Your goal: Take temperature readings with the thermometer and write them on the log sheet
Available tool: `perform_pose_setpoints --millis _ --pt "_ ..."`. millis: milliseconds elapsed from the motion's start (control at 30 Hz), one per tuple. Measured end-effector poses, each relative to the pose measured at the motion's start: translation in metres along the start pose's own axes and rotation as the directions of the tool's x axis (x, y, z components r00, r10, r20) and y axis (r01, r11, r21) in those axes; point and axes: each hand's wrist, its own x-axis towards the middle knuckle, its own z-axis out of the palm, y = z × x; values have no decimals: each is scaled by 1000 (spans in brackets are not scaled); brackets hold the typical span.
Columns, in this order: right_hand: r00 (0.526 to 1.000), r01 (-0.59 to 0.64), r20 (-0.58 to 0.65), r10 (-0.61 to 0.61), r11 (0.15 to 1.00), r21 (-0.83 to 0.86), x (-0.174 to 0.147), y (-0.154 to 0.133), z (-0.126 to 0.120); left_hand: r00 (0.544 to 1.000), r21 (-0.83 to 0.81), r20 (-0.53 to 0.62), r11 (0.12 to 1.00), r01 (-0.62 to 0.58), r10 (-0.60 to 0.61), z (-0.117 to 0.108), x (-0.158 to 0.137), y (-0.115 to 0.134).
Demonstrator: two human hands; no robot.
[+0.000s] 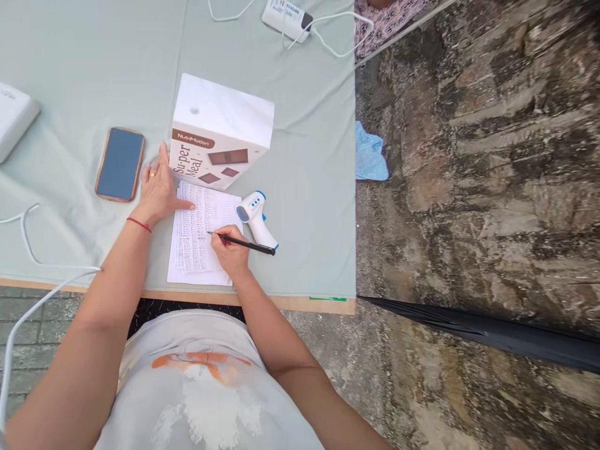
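My right hand [232,251] grips a black pen [253,245], its tip over a sheet of paper [206,219] covered with dense writing. Under that sheet lies more white paper [175,275]. My left hand [160,187] rests with fingers apart, the thumb on the sheet's upper left and the other fingers along the left side of a white box [225,103]. Brown print on the box reads "NutriMotion" and "Su-per Meal". Just right of the sheet lies a white and blue infrared thermometer [255,219]. A phone [120,164] with a dark screen and brown edge lies left of my left hand.
A pale green cloth [309,206] covers the table. White devices stand at the far left [14,119] and the top [285,19], with a white cable [32,250] on the left. A blue cloth [370,153] shows beyond the right edge, above stony ground [469,187].
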Motion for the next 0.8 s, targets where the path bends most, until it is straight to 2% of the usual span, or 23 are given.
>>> perform_pose_setpoints --millis 333,567,800 --pt "1000 4 30 -3 1000 -25 1 0 0 1000 26 11 1000 13 -13 -1 1 0" --pt "999 23 46 -19 997 -79 2 2 -1 1000 -23 -17 1000 -18 18 0 0 -2" --pt "996 91 22 -90 994 -60 1 6 0 992 145 81 986 80 -92 -9 -1 18"
